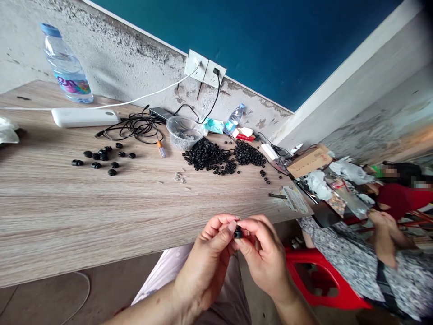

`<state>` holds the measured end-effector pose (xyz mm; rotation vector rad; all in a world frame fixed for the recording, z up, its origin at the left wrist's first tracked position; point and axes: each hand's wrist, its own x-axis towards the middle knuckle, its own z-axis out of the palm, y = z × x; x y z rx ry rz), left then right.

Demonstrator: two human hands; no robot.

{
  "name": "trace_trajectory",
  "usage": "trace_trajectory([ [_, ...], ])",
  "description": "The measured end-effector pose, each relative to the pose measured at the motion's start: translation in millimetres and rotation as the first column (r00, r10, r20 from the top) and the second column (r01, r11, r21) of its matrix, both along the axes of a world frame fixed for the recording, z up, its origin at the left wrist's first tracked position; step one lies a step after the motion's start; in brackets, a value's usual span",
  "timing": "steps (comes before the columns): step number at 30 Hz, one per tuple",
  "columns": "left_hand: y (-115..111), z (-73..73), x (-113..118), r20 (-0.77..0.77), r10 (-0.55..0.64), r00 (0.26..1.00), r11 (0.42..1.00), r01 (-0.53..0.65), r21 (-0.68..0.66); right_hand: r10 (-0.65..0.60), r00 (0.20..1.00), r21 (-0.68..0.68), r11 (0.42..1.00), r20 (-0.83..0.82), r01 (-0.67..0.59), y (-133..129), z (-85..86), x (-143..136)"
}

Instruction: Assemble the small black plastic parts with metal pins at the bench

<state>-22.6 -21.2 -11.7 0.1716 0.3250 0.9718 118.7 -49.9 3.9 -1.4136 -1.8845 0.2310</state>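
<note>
Just beyond the table's front edge, above my lap, my two hands meet around a small black plastic piece [238, 233] that looks like part of a cord lock. My right hand [262, 248] pinches it between thumb and index finger. My left hand [214, 246] is closed too, thumb and fingertips pressed at the piece's upper left side. Fingers cover part of it. Similar rounded black pieces [104, 156] lie loosely grouped on the left of the table. Farther back are two piles of small black parts [206, 155]. Several tiny silvery pieces [180, 178], perhaps springs, lie nearer me.
A clear bowl [184, 135] of small metal parts stands behind the piles, beside an orange-capped tube [161, 149]. Black cables [135, 126], a white power bank [84, 118] and a water bottle [69, 67] line the back. A person sits right, near a red stool [318, 257].
</note>
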Motion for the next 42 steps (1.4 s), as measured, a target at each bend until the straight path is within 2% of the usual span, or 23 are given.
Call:
trace_trajectory([
  [6, -2, -3.3, 0, 0.003, 0.004, 1.0, 1.0, -0.004, -0.021, -0.002, 0.989, 0.109, 0.994, 0.146, -0.014, -2, 2.1, -4],
  [14, -3, -6.2, 0, 0.0, 0.004, 1.0, 0.999, -0.004, -0.052, -0.063, 0.951, 0.102, 0.994, 0.303, 0.034, -7, 13.1, -13],
  [20, -2, -9.2, -1, 0.032, -0.039, 0.999, 0.997, 0.041, -0.072, -0.113, 0.925, 0.169, 0.984, 0.363, 0.054, -4, 8.6, -16],
  [24, -1, -11.3, -1, -0.01, -0.047, 0.999, 0.998, 0.046, -0.037, -0.104, 0.932, 0.166, 0.985, 0.347, 0.049, -3, 3.4, -12],
  [28, 0, -16.1, 1, -0.122, 0.051, 0.991, 0.994, -0.039, 0.1, -0.081, 0.937, 0.177, 0.984, 0.339, 0.021, -1, 1.0, -6],
  [31, 0, -19.8, 2, -0.121, 0.091, 0.988, 0.987, -0.074, 0.145, -0.062, 0.927, 0.173, 0.985, 0.369, -0.003, 0, -0.1, -3],
  [35, 2, -19.9, 1, -0.053, 0.011, 0.999, 0.998, -0.008, 0.062, -0.047, 0.932, 0.213, 0.977, 0.36, -0.033, 2, -4.4, 1],
  [38, 5, -19.3, 0, -0.004, -0.06, 0.998, 0.998, 0.06, -0.003, 0.01, 0.945, 0.199, 0.977, 0.326, -0.079, 1, -10.3, 6],
  [42, 4, -18.8, 0, -0.02, -0.095, 0.995, 0.994, 0.096, 0.046, 0.095, 0.966, 0.155, 0.979, 0.241, -0.135, -1, -16.6, 15],
])
